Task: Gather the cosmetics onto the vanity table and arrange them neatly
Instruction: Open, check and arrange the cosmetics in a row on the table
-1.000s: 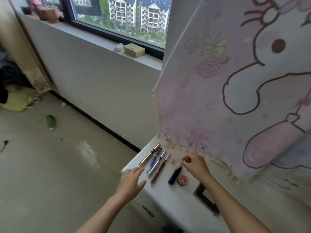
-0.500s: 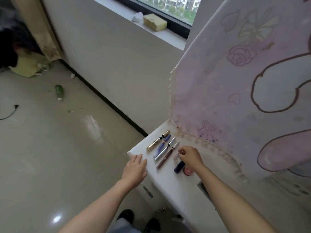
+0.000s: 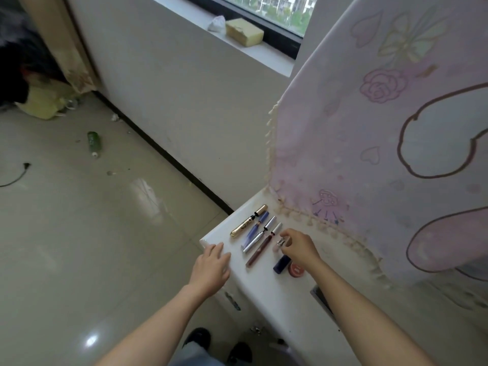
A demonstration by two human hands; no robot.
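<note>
On the white vanity table (image 3: 266, 289), several slim cosmetics lie side by side in a slanted row: a gold tube (image 3: 247, 220), a blue tube (image 3: 257, 225), a silver pen (image 3: 258, 235) and a brown pencil (image 3: 260, 249). To their right lie a dark blue tube (image 3: 280, 264) and a small red round pot (image 3: 296, 269). My right hand (image 3: 299, 247) pinches a small pale bottle with a silver cap (image 3: 279, 244) just right of the brown pencil. My left hand (image 3: 211, 266) rests with straight fingers on the table's left edge.
A pink cartoon-print cloth (image 3: 383, 133) with a fringe hangs over the table's back. A dark flat thing (image 3: 320, 298) sits further right on the table. A green bottle (image 3: 94, 142) and a cable (image 3: 15, 178) lie on the floor. A yellow block (image 3: 244, 31) sits on the windowsill.
The view has tilted down and come closer. My right hand with the small bottle has shifted slightly toward the row of tubes. My left hand has stayed at the table's left edge.
</note>
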